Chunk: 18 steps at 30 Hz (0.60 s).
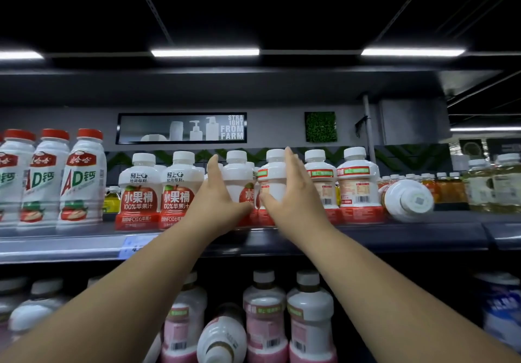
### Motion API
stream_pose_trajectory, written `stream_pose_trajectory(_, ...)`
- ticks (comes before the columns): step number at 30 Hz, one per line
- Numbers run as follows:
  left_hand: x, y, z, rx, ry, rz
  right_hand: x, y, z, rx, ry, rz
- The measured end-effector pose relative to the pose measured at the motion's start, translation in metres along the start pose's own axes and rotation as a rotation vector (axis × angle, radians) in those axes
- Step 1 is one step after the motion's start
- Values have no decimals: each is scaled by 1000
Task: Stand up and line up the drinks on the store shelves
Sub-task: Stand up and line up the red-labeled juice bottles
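Our left hand (218, 196) cups the left bottle (238, 173) between thumb and fingers; our right hand (293, 193) clasps the right bottle (275, 178) likewise. Both bottles stand mid-row on the upper shelf (394, 234), touching. We judge them full, stiff plastic, fairly heavy, with slick sleeves, best held round the wide body below the shoulder. Long axes are vertical, caps up; the right bottle's front faces away. Further right, a fallen bottle (407, 200) lies base toward us.

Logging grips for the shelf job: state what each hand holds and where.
Left hand grips one apple juice bottle round its body; right hand grips the neighbouring bottle round its body.
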State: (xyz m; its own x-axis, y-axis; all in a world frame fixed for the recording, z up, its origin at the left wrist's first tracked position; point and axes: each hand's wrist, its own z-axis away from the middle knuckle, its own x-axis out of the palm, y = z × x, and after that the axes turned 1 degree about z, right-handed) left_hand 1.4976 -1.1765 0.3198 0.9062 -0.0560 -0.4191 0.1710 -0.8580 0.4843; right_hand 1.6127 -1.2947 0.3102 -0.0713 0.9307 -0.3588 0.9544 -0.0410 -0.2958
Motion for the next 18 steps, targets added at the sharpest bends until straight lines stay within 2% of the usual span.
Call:
stream_pose_trajectory(2,0,0,1,-12,-20,6,5,0,7,-13,-9,35)
stream_pose_trajectory(5,6,3,3,-34,-23,-110,6,1,15,-45,23,181)
stream_pose_trajectory(7,8,5,2,-43,-11,-158,3,-1,17,3,58,274)
stream_pose_trajectory(9,9,7,0,-56,-8,-152,-3,-2,15,88,24,351)
stream_pose_trajectory(13,8,13,1,-70,-15,-130,-14,5,11,145,-54,320)
stream_pose_trajectory(18,15,21,1,-56,-60,-104,-30,24,12,202,-64,274)
